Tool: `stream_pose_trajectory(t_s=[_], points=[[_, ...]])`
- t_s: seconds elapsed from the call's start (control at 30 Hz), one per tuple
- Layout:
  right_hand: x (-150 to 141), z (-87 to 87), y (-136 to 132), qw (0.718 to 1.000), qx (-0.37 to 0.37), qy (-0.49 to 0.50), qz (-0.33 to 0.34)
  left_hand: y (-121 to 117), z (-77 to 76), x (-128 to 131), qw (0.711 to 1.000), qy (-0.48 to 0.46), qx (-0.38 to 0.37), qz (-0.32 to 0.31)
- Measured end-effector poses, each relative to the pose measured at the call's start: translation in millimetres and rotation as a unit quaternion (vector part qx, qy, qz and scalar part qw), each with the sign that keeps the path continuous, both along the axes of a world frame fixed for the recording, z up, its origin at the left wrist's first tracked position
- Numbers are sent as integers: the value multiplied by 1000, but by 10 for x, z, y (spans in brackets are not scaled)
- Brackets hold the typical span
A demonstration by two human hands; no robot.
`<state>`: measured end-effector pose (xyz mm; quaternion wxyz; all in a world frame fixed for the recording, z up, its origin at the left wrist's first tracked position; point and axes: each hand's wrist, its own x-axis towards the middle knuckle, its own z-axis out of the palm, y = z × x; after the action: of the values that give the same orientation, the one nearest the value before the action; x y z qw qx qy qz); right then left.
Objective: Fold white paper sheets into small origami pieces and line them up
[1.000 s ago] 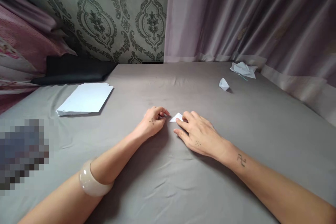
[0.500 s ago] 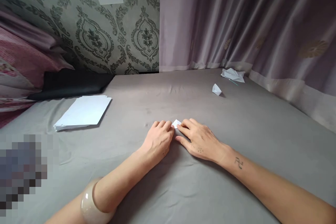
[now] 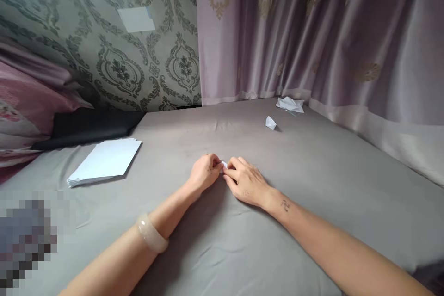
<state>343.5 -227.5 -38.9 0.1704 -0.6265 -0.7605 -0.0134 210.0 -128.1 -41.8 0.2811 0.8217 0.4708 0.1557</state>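
One small folded paper between two bare hands

Counted on the grey cloth (image 3: 194,134): one small folded paper (image 3: 224,165) at the centre, mostly covered by fingers; one stack of white sheets (image 3: 106,162) at the left; one standing folded piece (image 3: 270,123) farther back at the right; one loose pile of folded papers (image 3: 289,104) beyond it, with one thin bluish strip (image 3: 291,113) just beside. At the back left, one black cloth (image 3: 93,125). On the patterned wall, one pale sheet (image 3: 136,19).

Both forearms stretched forward from the near edge, slanting inward, with one pale bangle (image 3: 151,235) around the left.

Left hand (image 3: 204,171): turned thumb side up, fingers curled, thumb and index finger pinching the left part of the small folded paper. Right hand (image 3: 248,182): palm down, fingers bent and slightly apart, index fingertip against the paper's right part, thumb just below. Impossible to tell whether also pinching.
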Motion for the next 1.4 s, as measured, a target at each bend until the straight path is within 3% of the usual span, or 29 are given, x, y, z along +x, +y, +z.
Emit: stream_pose_trajectory(t_s=[0.37, 0.5, 0.57, 0.7, 0.8, 0.87, 1.0, 1.1, 1.23, 1.4], points=[[25, -78, -27, 996, 4, 94, -3, -124, -78, -14, 998, -62, 25, 2], [72, -73, 18, 978, 1, 208, 6, -184, -45, -13, 993, -115, 3, -27], [107, -78, 61, 950, 24, 312, 6, -187, -28, -21, 986, -158, -25, -44], [168, -76, 128, 855, 12, 510, -97, -180, -8, -33, 967, -249, -47, -6], [161, -60, 134, 760, -44, 637, -120, -200, -6, -8, 962, -270, -46, 5], [137, -62, 133, 733, -71, 666, -118, -212, -7, 18, 961, -270, -59, 11], [121, -89, 140, 759, -48, 639, -119, -187, 19, 19, 951, -290, -76, 72], [149, -78, 133, 750, -49, 651, -107, -151, 76, -35, 942, -308, -102, 87], [184, -21, 103, 752, -63, 652, -79, -123, 118, -96, 944, -274, -184, 8], [221, 37, 76, 814, -25, 578, -46, -133, 109, -102, 944, -224, -238, -47]])
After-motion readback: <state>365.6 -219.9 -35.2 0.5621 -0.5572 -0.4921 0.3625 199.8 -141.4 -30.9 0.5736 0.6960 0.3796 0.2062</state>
